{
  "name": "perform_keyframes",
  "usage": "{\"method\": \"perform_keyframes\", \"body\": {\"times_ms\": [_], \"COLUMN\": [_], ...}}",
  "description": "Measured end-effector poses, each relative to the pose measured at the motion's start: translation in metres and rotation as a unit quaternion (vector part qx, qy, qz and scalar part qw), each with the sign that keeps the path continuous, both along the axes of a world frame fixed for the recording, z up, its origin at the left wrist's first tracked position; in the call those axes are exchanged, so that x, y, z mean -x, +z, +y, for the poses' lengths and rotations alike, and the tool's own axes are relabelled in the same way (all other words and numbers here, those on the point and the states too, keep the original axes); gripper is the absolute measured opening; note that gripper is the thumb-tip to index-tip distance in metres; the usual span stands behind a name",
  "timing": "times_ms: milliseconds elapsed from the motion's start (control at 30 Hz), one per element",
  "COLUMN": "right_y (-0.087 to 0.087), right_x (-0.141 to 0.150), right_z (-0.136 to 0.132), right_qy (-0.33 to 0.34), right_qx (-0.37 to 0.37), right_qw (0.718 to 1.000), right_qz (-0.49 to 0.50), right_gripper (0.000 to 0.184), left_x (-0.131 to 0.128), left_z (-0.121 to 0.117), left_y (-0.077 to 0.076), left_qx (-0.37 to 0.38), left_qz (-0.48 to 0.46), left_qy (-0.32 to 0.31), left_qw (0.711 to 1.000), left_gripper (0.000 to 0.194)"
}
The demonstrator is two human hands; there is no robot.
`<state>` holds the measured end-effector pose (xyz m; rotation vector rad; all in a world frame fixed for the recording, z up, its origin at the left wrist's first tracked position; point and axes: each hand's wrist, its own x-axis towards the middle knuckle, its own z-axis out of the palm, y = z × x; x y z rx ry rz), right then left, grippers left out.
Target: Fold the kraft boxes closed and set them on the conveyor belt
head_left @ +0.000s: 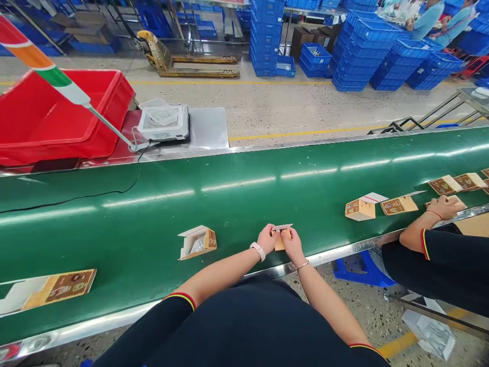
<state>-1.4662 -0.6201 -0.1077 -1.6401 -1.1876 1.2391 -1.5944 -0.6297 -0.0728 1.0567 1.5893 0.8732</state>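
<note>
Just inside the near edge of the green conveyor belt (237, 188), a small cardboard box (280, 243) stands between my two hands, its white-lined flap raised at the top. My left hand (268, 237) grips the box's left side, fingers bent at the flap. On the other side my right hand (292, 244) closes on the box, thumb near its top opening. What lies inside this box is hidden. To the left, an open box (208, 240) lies tilted with a clear plastic-wrapped item (198, 245) in it.
A flattened brown carton (71, 286) lies far left. Rightward are open boxes (360, 209), (399, 205) and a co-worker's hand (445, 206) on another box. Beyond the belt stand a red bin (95, 130), a scale (168, 122) and stacked blue crates (265, 38).
</note>
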Motion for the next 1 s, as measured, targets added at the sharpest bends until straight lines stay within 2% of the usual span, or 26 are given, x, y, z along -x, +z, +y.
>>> {"method": "perform_keyframes", "body": {"times_ms": [200,267,367,467,567,667,867,1000], "right_y": [0.009,0.013,0.018,0.022,0.026,0.033,0.049,0.053], "right_x": [-0.006,-0.008,-0.014,-0.021,-0.031,-0.043,-0.061,-0.06], "right_z": [0.011,0.014,0.018,0.023,0.029,0.033,0.028,0.027], "right_qy": [0.001,0.004,0.006,0.009,0.01,0.007,-0.049,-0.073], "right_qx": [0.047,0.064,0.086,0.102,0.119,0.125,0.068,0.055], "right_qw": [0.999,0.998,0.996,0.994,0.993,0.992,0.996,0.995], "right_qz": [0.017,0.026,0.03,0.025,0.013,0.002,-0.036,-0.04], "right_gripper": [0.036,0.035,0.034,0.033,0.034,0.038,0.069,0.06], "left_x": [-0.008,-0.005,0.011,0.039,0.067,0.087,0.109,0.117], "left_z": [0.007,0.003,-0.015,-0.045,-0.074,-0.093,-0.11,-0.114], "left_y": [0.01,0.016,0.028,0.039,0.047,0.051,0.061,0.066], "left_qx": [0.006,-0.003,-0.014,-0.011,-0.004,0.014,0.043,0.04], "left_qz": [-0.012,-0.021,-0.048,-0.115,-0.161,-0.155,-0.127,-0.113], "left_qy": [-0.02,-0.021,-0.046,-0.101,-0.112,-0.066,0.056,0.117], "left_qw": [1.0,1.0,0.998,0.988,0.981,0.986,0.989,0.986], "left_gripper": [0.006,0.015,0.021,0.02,0.033,0.044,0.051,0.055]}}
